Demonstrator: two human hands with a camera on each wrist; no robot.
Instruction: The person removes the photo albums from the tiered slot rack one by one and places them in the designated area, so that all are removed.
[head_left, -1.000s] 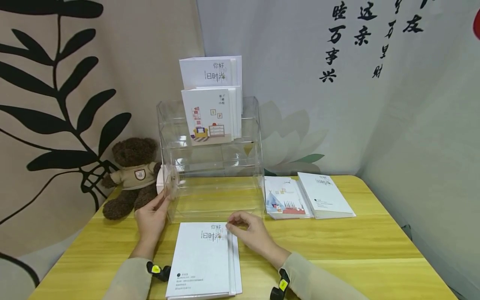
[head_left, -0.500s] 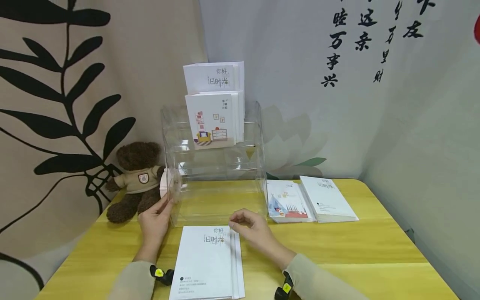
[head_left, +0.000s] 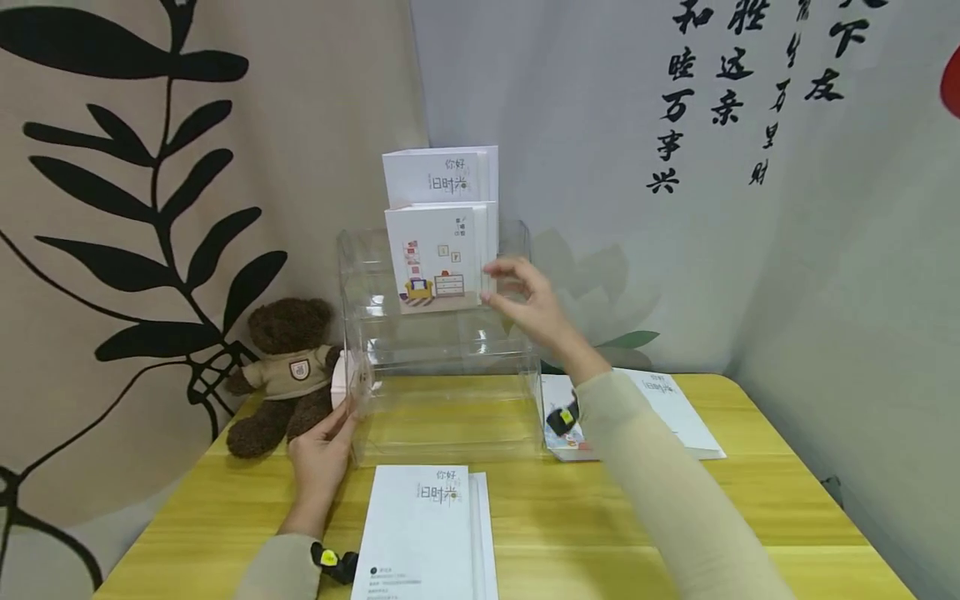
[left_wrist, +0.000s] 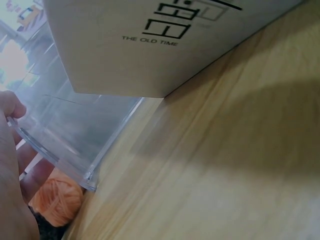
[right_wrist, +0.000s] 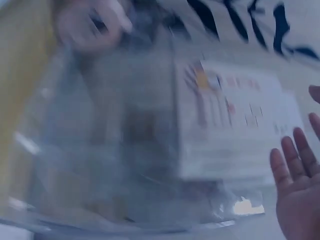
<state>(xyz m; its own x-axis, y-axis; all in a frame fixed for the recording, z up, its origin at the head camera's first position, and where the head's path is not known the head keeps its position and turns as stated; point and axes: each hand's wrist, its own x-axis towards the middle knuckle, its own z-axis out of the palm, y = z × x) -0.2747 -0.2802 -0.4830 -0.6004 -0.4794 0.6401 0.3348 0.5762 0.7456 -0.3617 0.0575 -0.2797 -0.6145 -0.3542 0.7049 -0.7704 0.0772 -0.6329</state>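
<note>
A clear plastic tiered rack (head_left: pixel 442 360) stands at the middle of the table. My left hand (head_left: pixel 322 457) grips its lower left edge, with the thumb on one side and the fingers on the other in the left wrist view. High on the rack, a notebook with a furniture drawing (head_left: pixel 431 258) stands before a taller white notebook (head_left: pixel 427 177). My right hand (head_left: pixel 536 312) is at the drawn notebook's right edge; contact cannot be told. The right wrist view is blurred but shows its fingers (right_wrist: pixel 292 155) spread. In front of the rack lie white notebooks (head_left: pixel 412 533).
More notebooks (head_left: pixel 671 408) lie right of the rack, partly behind my right sleeve (head_left: pixel 675 492). A brown teddy bear (head_left: pixel 292 375) sits at the left. An orange yarn ball (left_wrist: pixel 57 199) shows beside the rack. The table (head_left: pixel 750 517) meets fabric-covered walls.
My right hand has risen from the white notebooks on the table to the drawn notebook on the rack. The left hand keeps its grip. The head view has tilted upward.
</note>
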